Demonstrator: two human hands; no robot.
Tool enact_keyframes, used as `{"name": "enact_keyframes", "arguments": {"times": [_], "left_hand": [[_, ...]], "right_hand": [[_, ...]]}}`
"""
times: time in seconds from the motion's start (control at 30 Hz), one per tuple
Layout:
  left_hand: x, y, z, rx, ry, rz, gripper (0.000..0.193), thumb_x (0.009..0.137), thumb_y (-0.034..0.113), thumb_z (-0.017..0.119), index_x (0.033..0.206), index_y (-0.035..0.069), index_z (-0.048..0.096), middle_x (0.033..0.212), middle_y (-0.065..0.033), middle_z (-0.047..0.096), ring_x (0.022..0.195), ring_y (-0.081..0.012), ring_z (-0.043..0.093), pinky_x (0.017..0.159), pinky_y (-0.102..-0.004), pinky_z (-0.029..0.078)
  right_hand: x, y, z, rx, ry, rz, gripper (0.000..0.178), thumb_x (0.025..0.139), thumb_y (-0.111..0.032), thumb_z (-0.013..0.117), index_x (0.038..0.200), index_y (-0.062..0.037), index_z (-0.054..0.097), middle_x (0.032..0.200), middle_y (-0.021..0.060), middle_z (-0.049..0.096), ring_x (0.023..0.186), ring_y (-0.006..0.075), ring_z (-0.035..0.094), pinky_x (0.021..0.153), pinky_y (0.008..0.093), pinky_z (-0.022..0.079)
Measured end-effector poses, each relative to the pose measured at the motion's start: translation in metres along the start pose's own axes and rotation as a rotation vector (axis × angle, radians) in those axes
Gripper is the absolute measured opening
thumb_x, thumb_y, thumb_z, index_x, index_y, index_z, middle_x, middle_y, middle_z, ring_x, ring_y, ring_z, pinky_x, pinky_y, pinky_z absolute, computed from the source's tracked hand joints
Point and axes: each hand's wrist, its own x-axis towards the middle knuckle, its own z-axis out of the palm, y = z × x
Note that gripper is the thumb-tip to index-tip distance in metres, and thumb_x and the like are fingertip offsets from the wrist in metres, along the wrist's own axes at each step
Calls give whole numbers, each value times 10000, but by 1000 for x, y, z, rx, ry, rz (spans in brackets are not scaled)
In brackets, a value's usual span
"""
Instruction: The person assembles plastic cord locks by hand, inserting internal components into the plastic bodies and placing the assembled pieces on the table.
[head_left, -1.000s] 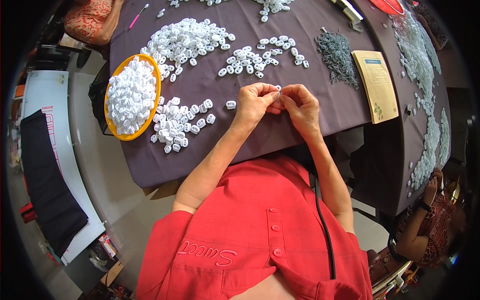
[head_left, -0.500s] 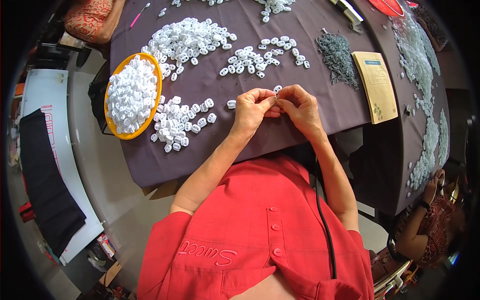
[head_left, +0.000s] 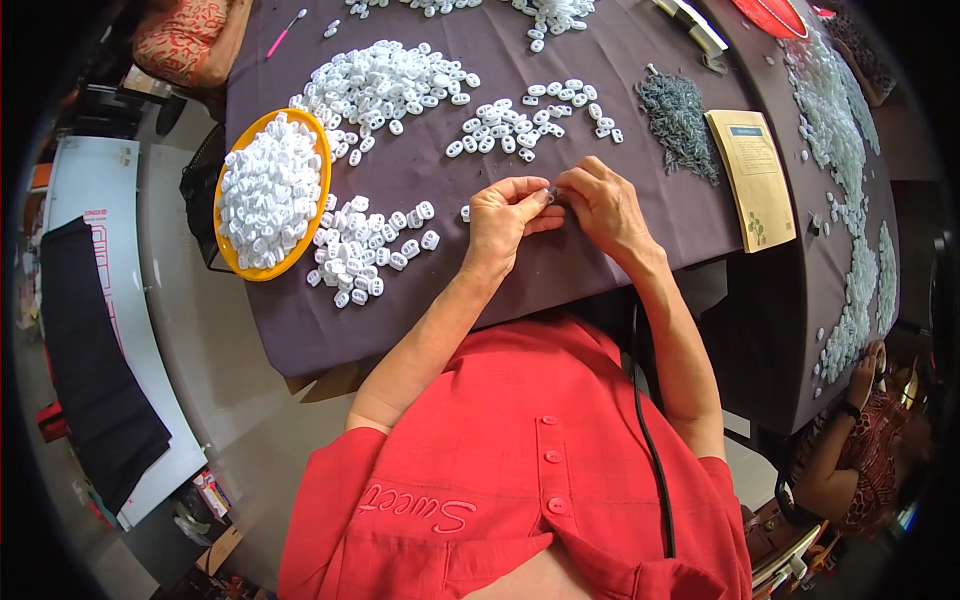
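In front of me my left hand (head_left: 503, 215) pinches with thumb and forefinger, its other fingers curled. My right hand (head_left: 603, 207) meets it, fingertips closed together. Between the tips shows a small grey piece (head_left: 553, 196), too small and covered to tell its kind. Just beyond my hands lies a loose group of white two-hole cord stoppers (head_left: 497, 126). Another white stopper (head_left: 465, 213) peeks out beside my left hand, partly hidden by it. Farther right is a heap of thin grey pieces that look like small springs (head_left: 678, 125).
Left of my hands, a yellow basket (head_left: 325, 165) heaped with white stoppers stands near a loose pile (head_left: 355, 250). A larger pile (head_left: 380, 80) lies behind. A brown printed packet (head_left: 750, 175) rests at right. Other people sit at the table's far left and at right.
My right hand has drawn slightly apart from the left and shifted its fingertips. A white stopper seen at the fingertips earlier no longer shows. The view has shifted slightly.
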Motion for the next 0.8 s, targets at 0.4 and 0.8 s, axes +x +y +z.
{"name": "enact_keyframes", "arguments": {"times": [0.4, 0.8], "left_hand": [[2, 1, 5, 89, 5, -6, 108, 826, -12, 590, 918, -67, 596, 796, -128, 641, 664, -189, 660, 611, -277, 576], [2, -1, 6, 149, -8, 11, 114, 837, -20, 571, 941, -53, 602, 830, -136, 653, 683, -183, 660, 633, -277, 575]], "right_hand": [[-11, -9, 5, 1054, 246, 678, 161, 815, -68, 649, 958, 6, 648, 779, 28, 654, 698, 85, 628, 594, 204, 512], [-14, -6, 13, 958, 234, 610, 153, 810, -73, 647, 946, -3, 654, 767, 30, 652, 686, 79, 615, 600, 206, 506]]}}
